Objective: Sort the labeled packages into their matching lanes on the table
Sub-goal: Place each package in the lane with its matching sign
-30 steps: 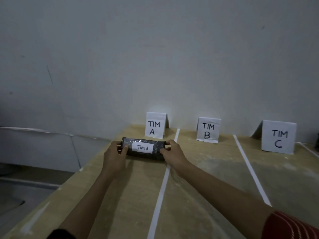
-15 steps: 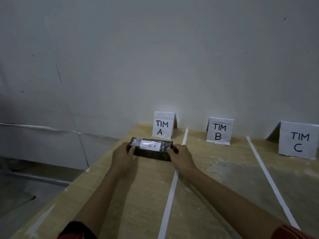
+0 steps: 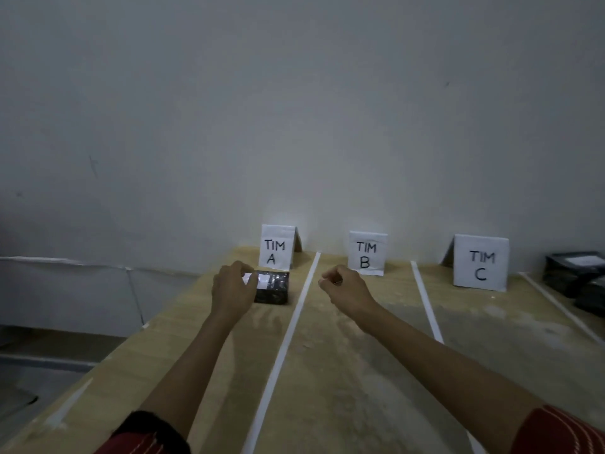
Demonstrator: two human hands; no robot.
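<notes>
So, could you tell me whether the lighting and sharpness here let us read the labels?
Head view: dim overall, brighter on the wall behind the TIM A sign, which reads clearly. Head view: the label on the package, at the left hand, is washed out and smeared, unreadable. Head view: the stacked packages at the right edge are too dark to read.

Package [image 3: 273, 287] lies before TIM A sign [image 3: 276, 247], left of tape line [image 3: 294, 319].

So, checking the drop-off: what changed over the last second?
The right hand let go of the package and moved right across the tape. The left hand still holds its end. Package stays before the A sign.
</notes>
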